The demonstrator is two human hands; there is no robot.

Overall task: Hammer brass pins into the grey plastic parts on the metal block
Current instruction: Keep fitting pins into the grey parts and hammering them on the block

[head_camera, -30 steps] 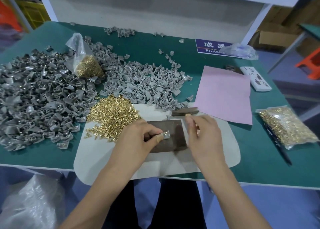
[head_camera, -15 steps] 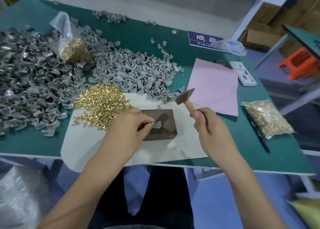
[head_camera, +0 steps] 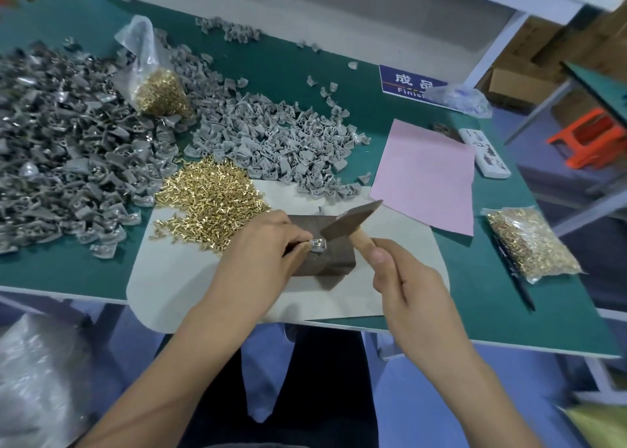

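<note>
A person's left hand [head_camera: 268, 244] pinched a small grey plastic part [head_camera: 318, 245] between thumb and fingertips, its grip clamped on the piece, which sat on the dark metal block [head_camera: 325, 261] near the front of the green counter [head_camera: 84, 267]. The right hand [head_camera: 403, 278] had its grip wrapped around the wooden handle of a small hammer [head_camera: 349, 220], whose dark head hung just above the part. The block rested on a pale sheet [head_camera: 176, 278] spread over the counter edge. A loose heap of brass pins [head_camera: 210, 203] lay just left of the block, partly on the sheet. Behind it spread a pile of light grey parts [head_camera: 271, 139], and a larger, darker heap [head_camera: 61, 142] filled the left side. A clear bag of pins [head_camera: 159, 91] stood among them; another bag [head_camera: 529, 244] lay flat at the right, beside a pink sheet [head_camera: 424, 176].
</note>
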